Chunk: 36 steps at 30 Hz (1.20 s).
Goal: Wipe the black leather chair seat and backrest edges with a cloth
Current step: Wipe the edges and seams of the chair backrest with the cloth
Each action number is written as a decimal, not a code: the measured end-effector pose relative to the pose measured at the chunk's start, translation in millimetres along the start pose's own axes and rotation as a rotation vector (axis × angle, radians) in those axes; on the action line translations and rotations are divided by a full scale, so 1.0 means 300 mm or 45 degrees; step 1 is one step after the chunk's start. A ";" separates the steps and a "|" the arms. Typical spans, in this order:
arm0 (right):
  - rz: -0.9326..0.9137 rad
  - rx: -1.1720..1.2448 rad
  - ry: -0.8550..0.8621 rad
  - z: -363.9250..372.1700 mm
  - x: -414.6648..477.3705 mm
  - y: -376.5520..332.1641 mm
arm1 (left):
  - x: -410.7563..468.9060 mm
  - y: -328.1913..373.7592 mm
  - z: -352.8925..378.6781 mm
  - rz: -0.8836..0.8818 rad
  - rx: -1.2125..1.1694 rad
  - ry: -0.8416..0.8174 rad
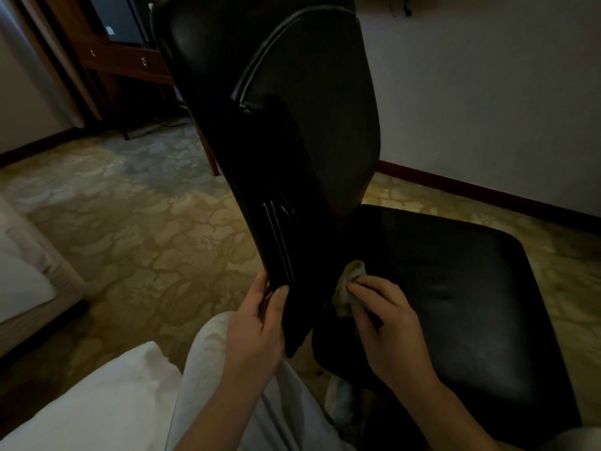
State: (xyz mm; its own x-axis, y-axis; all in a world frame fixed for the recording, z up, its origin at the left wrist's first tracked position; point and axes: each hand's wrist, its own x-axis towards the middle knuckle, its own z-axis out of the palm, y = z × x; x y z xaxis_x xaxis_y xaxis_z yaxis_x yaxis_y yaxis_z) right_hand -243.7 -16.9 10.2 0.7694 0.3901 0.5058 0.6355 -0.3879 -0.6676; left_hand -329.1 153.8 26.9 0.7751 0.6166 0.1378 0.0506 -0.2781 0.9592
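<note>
Low in the middle of the frame, the right grip (pixel 387 323) pinches the yellowish cloth (pixel 349 288) against the backrest (pixel 309 125) edge, just above the seat (pixel 455 288). The left grip (pixel 257 320) clasps the backrest's lower rim. I'd judge the lower edge is underway. The upper edges and broad seat look left to do, though the dim light hides what is clean.

Black leather chair (pixel 292 141), yellowish-green cloth (pixel 349 288), gold floral-patterned carpet (pixel 146 229), white wall (pixel 487 92) with reddish-brown skirting (pixel 471 188).

Hotel-like bedroom: patterned carpet (pixel 136 222), bed (pixel 22 281), wooden desk (pixel 130 66).
</note>
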 end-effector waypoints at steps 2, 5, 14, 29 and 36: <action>-0.072 -0.010 0.049 -0.012 0.029 -0.021 | 0.002 0.001 0.001 -0.008 -0.020 -0.009; -0.090 0.004 0.045 -0.010 0.032 -0.020 | 0.003 0.003 0.001 -0.004 -0.023 -0.016; 0.133 0.023 -0.057 0.033 -0.061 0.055 | 0.002 -0.006 0.010 -0.012 -0.004 0.003; 0.231 0.028 -0.119 0.058 -0.096 0.064 | -0.008 0.018 0.012 -0.012 0.004 -0.015; 0.078 0.050 0.079 0.052 -0.053 0.009 | -0.003 0.006 0.008 0.003 -0.019 -0.011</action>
State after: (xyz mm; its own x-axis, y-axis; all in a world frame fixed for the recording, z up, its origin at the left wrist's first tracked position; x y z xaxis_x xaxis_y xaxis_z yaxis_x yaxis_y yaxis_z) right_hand -255.3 -11.0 -8.3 0.8098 0.3138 0.4957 0.5854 -0.3756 -0.7185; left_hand -328.3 151.0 27.8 0.7807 0.6095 0.1379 0.0397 -0.2687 0.9624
